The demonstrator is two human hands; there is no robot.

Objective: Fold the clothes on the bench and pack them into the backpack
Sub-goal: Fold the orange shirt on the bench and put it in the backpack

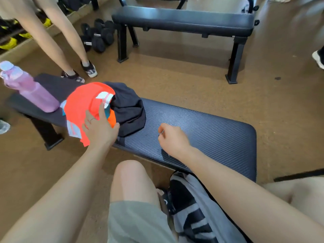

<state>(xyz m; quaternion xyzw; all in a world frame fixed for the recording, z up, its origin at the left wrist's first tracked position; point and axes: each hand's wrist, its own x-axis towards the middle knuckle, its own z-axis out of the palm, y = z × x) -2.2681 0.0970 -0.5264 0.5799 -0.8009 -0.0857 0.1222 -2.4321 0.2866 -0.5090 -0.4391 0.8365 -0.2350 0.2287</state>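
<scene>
Left of centre in the frame, the left hand lies palm-down, fingers spread, on an orange garment, pressing it without gripping; a thin ring shows on one finger. This garment is smooth, bright synthetic cloth with white-grey patches and a sliver of teal, bunched into a rounded heap whose lower edge hangs over the near side of the bench. Touching it on the right is a black garment, matte and softly creased, crumpled into a low mound just beyond the left hand's fingertips. At centre frame the right hand hovers over bare bench padding, curled nearly closed, thumb and forefinger pinched together; whether it holds anything I cannot tell. It sits well apart from both garments. Bench padding is dark, with a fine diagonal ribbed texture and rounded corners, on black square metal legs. At bottom centre, a grey and black backpack of woven fabric with webbing straps rests on the floor between the person's bare knees, below the right forearm. At upper left, a translucent pink plastic water bottle stands on the bench's far end, just beside the orange garment. Farther back stand a second black padded bench and round black dumbbells on the brown floor.
</scene>
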